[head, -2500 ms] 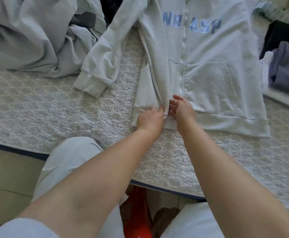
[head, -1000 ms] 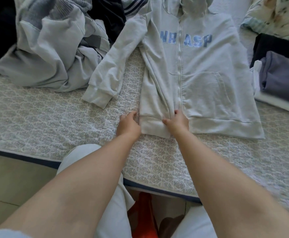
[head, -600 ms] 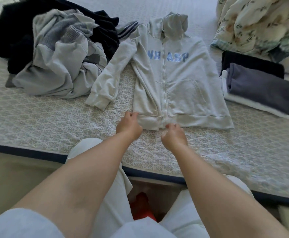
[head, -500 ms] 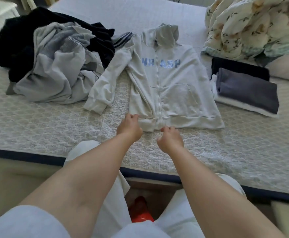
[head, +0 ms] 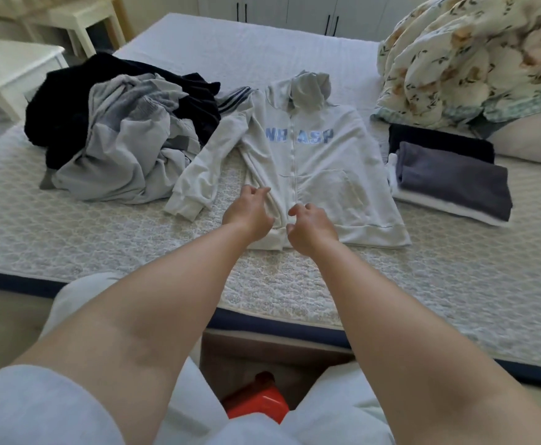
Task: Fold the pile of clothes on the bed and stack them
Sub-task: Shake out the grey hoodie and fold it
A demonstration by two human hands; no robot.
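Head view: I am hovering my left hand and right hand, fingers loosely curled, grasping nothing, over the hoodie lying near the bed's front edge; soft, light, floppy, so I'd pinch its hem corners.

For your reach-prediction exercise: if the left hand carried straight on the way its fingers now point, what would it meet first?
The left hand points away from the person, over the lower left front of the pale hoodie. Going straight on, it would likely meet that front panel first, near the zip. How high the hand is above the cloth is unclear.
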